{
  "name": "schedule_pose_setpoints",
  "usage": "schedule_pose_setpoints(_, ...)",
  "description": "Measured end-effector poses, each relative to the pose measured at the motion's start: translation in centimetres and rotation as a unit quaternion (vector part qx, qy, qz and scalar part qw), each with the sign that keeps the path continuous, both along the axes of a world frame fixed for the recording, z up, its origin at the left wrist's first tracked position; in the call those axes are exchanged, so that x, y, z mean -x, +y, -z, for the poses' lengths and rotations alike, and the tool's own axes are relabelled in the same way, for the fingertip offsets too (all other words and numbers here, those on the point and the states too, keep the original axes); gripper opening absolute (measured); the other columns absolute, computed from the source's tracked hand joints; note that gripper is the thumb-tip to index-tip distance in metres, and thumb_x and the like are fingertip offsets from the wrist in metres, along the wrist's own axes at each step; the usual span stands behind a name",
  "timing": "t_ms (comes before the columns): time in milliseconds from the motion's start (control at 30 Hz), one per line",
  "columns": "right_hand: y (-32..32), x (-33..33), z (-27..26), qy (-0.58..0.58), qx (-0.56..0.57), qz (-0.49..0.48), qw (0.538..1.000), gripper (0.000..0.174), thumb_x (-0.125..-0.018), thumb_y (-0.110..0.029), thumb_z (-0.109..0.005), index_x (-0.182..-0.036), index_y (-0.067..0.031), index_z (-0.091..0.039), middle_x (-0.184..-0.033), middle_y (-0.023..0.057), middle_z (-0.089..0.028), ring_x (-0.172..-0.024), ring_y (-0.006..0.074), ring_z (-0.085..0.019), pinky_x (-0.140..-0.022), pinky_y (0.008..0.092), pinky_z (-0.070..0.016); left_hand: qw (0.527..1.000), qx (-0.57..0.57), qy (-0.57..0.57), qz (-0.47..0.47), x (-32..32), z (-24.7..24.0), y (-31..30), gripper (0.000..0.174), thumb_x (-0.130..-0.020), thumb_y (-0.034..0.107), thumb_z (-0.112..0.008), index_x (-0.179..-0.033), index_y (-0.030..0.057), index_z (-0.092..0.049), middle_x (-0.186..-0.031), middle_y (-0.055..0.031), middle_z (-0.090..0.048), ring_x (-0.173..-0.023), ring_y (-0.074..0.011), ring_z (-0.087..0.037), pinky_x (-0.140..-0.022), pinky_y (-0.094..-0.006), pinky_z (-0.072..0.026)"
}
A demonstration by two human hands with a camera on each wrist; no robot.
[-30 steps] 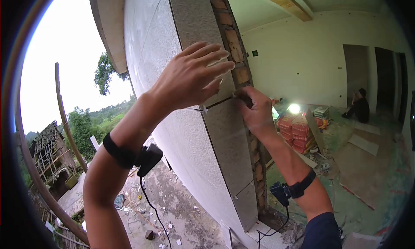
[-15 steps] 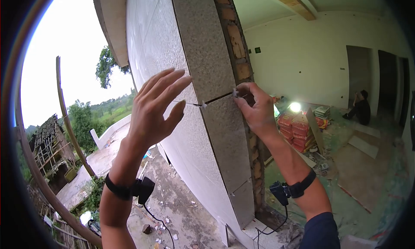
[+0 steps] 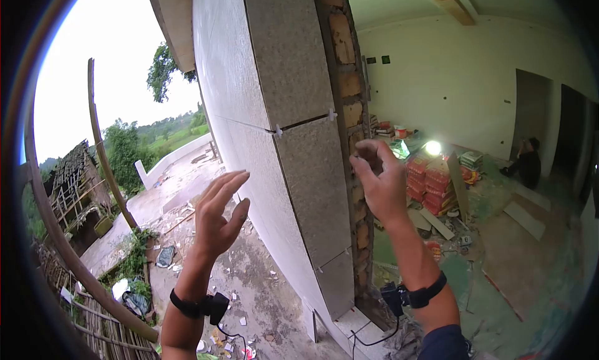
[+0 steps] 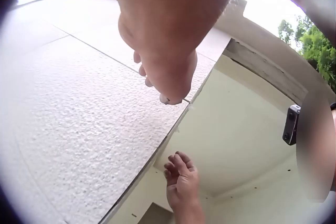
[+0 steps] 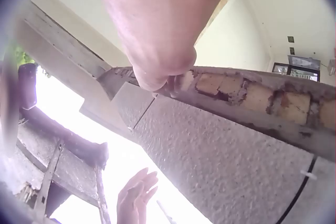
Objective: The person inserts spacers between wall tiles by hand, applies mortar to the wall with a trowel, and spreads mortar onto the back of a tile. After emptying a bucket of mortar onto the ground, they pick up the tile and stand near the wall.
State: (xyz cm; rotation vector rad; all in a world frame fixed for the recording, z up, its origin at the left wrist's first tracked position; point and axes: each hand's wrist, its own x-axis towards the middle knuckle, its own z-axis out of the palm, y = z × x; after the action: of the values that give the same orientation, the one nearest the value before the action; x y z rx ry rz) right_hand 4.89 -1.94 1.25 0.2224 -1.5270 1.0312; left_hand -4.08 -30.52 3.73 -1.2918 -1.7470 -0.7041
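Grey stone-look tiles [image 3: 312, 179] cover the narrow end of a wall, beside its white textured face [image 3: 249, 166]. Small white spacers, one at the left corner [image 3: 278, 130] and one at the right edge [image 3: 332, 114], sit in the dark joint between two tiles. My left hand [image 3: 218, 219] hangs in the air left of the white face, fingers fairly straight, touching nothing in the head view. Right of the lower tile, in front of the exposed brick edge, my right hand [image 3: 384, 185] has loosely bent fingers, with nothing visible between them; the left wrist view also shows this hand [image 4: 182, 184].
Exposed bricks [image 3: 342, 38] run along the wall's right edge. Inside the room are stacked red bags [image 3: 430, 182], a bright lamp [image 3: 433, 147], loose boards [image 3: 524, 221] and a seated person [image 3: 529, 163]. Outside, curved wooden poles [image 3: 103, 144] stand at the left above rubble-strewn ground [image 3: 262, 304].
My right hand has come away from the spacer at the joint's right end and moved lower. My left hand has moved down and left, away from the tile. The head view has shifted.
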Motion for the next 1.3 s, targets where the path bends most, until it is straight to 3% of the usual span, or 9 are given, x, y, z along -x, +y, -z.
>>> schedule_pose_setpoints(200,-1.4,-1.0,4.4,-0.043,0.029,-0.047,0.998,0.013,-0.091,-0.012,-0.066,-0.09,0.0004,-0.065,-0.069,0.0078,-0.062,-0.06,0.0138,-0.059,-0.057,0.0293,-0.0453,0.994,-0.028,-0.106,0.008,-1.1,3.5,1.2,0.047,-0.082,0.011,-0.067,-0.128,0.0006,-0.06,-0.126,-0.0197,-0.063,-0.119,-0.0325,-0.059,-0.103,-0.0399,-0.0439)
schedule_pose_setpoints(333,-2.6,-1.8,6.1,-0.061,-0.045,0.007,0.997,0.016,-0.09,-0.017,-0.068,-0.09,-0.0012,-0.065,-0.074,0.014,-0.065,-0.062,0.0259,-0.063,-0.058,0.0333,-0.0468,0.989,-0.076,-0.124,0.035,-2.1,4.4,3.7,0.059,-0.084,0.017,-0.072,-0.136,0.0009,-0.052,-0.133,-0.0205,-0.058,-0.123,-0.0322,-0.057,-0.102,-0.0421,-0.0463)
schedule_pose_setpoints(533,-3.7,-1.9,7.8,-0.067,-0.073,0.027,0.995,0.011,-0.086,-0.011,-0.069,-0.089,-0.0012,-0.065,-0.077,0.0121,-0.066,-0.065,0.0235,-0.064,-0.06,0.0329,-0.0488,0.984,-0.105,-0.131,0.05,-3.1,5.2,6.9,0.082,-0.082,0.01,-0.074,-0.151,0.0026,-0.03,-0.15,-0.0208,-0.041,-0.132,-0.0345,-0.048,-0.103,-0.0455,-0.0459)
schedule_pose_setpoints(600,-3.7,-1.9,8.1,-0.068,-0.08,0.032,0.994,0.011,-0.086,-0.009,-0.069,-0.089,0.0003,-0.065,-0.075,0.0123,-0.065,-0.064,0.0199,-0.063,-0.061,0.0302,-0.0487,0.988,-0.11,-0.102,0.029,-2.8,5.6,7.2,0.08,-0.08,0.011,-0.075,-0.149,0.0005,-0.033,-0.147,-0.0239,-0.043,-0.131,-0.0366,-0.049,-0.103,-0.0443,-0.0455)
schedule_pose_setpoints(667,-3.6,-1.9,8.5,-0.08,-0.081,0.029,0.993,0.009,-0.085,-0.01,-0.069,-0.091,-0.0032,-0.064,-0.08,0.0112,-0.066,-0.067,0.0268,-0.066,-0.06,0.0352,-0.0495,0.991,-0.11,-0.073,0.011,-2.9,5.7,7.4,0.076,-0.079,0.008,-0.072,-0.146,-0.0017,-0.038,-0.144,-0.0279,-0.045,-0.132,-0.0401,-0.048,-0.104,-0.0426,-0.0438)
schedule_pose_setpoints(867,-3.8,-1.7,8.8,-0.089,-0.072,0.015,0.993,0.01,-0.085,-0.009,-0.069,-0.092,-0.0031,-0.064,-0.081,0.0117,-0.066,-0.068,0.0272,-0.066,-0.061,0.0352,-0.0501,0.996,-0.085,-0.006,-0.014,-3.4,5.1,7.4,0.069,-0.08,0.005,-0.071,-0.144,0.003,-0.044,-0.144,-0.027,-0.044,-0.131,-0.0405,-0.048,-0.103,-0.0433,-0.0447)
schedule_pose_setpoints(967,-3.8,-1.3,9.1,-0.09,-0.084,0.02,0.992,0.01,-0.085,-0.009,-0.069,-0.092,-0.0033,-0.065,-0.082,0.0124,-0.067,-0.069,0.0277,-0.067,-0.062,0.0352,-0.0508,0.996,-0.08,-0.043,-0.01,-3.7,5.1,7.3,0.072,-0.079,0.002,-0.07,-0.145,0.0005,-0.042,-0.147,-0.0264,-0.042,-0.136,-0.0383,-0.043,-0.109,-0.0429,-0.0383)
schedule_pose_setpoints(1067,-4.1,-0.9,9.1,-0.075,-0.082,0.014,0.994,0.008,-0.084,-0.005,-0.069,-0.089,-0.0006,-0.065,-0.078,0.0127,-0.067,-0.067,0.0215,-0.066,-0.063,0.0308,-0.0501,0.996,-0.078,-0.041,-0.014,-3.6,5.2,7.4,0.073,-0.079,0.002,-0.07,-0.145,0.0006,-0.041,-0.147,-0.0263,-0.042,-0.136,-0.038,-0.043,-0.109,-0.0428,-0.0388)
schedule_pose_setpoints(1300,-4.2,-0.7,9.0,-0.092,-0.072,0.0,0.993,0.009,-0.083,-0.006,-0.069,-0.089,-0.0004,-0.065,-0.078,0.0127,-0.067,-0.067,0.0228,-0.065,-0.062,0.0314,-0.0499,0.996,-0.083,-0.035,-0.014,-3.6,5.2,7.5,0.072,-0.078,0.0,-0.07,-0.144,-0.0002,-0.043,-0.147,-0.0264,-0.041,-0.136,-0.038,-0.044,-0.108,-0.042,-0.0398)
